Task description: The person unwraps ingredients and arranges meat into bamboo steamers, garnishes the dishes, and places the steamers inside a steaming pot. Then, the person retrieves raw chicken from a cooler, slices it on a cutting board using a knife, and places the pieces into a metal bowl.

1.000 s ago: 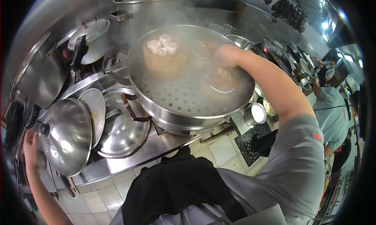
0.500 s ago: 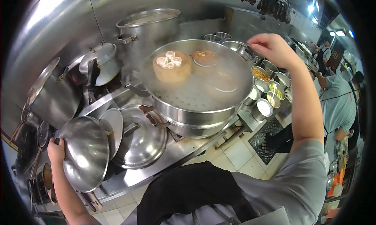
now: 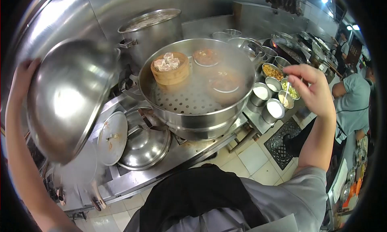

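Observation:
My left hand [image 3: 27, 72] grips a large domed metal lid [image 3: 68, 99] at its far left edge, tilted up beside the stove. A wide metal steamer pot [image 3: 189, 125] with a perforated floor stands open in the middle, steam rising. In it are a small round bamboo steamer basket [image 3: 171, 76] with several pale dumplings [image 3: 167, 63] on top, and two dishes of reddish food, the rear dish [image 3: 205, 57] and the front dish [image 3: 225, 84], both blurred by steam. My right hand [image 3: 312, 90] hangs in the air right of the pot, its loosely bent fingers apart and holding nothing visible.
Metal containers of ingredients stand right of the pot, including yellow pieces [image 3: 272, 72] and a white substance [image 3: 275, 109]. A tall stockpot [image 3: 153, 32] stands behind. Flat lids [image 3: 113, 138] lie at front left. A person in a grey shirt [image 3: 352, 103] works at right.
My left hand has raised the domed lid up and leftward from the low front-left. My right hand has come down and moved right, its fingers opening. The view has shifted slightly.

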`<state>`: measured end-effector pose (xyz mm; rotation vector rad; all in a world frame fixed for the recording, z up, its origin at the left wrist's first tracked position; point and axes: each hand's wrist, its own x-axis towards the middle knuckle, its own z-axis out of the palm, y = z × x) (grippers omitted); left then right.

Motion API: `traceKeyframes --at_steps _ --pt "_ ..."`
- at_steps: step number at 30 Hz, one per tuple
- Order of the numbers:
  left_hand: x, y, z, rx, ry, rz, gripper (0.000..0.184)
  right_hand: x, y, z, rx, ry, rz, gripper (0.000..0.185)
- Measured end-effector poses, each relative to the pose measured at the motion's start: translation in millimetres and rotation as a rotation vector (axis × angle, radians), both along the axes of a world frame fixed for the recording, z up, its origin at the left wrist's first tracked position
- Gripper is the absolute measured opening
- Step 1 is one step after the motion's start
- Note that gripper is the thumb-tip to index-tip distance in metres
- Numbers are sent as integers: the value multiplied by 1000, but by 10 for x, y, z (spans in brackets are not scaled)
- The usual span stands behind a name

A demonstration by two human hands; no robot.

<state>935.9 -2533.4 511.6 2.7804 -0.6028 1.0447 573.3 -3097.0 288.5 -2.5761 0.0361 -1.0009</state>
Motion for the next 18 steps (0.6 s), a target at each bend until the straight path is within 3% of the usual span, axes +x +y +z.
traceKeyframes --at_steps 2,8,13,18 --pt "83 -659 133 17 47 -124 54 -122 -39 -110 -24 -19 26 18" --pt "-252 -2727 -113 10 204 -259 57 -633 -143 -374 47 -26 2 21" --pt "-207 -3724 -633 167 107 -317 60 -1064 -291 -556 108 -34 -109 20" --pt "-296 -4150 -1130 146 155 -376 63 -1375 -439 -695 147 -21 -167 21"
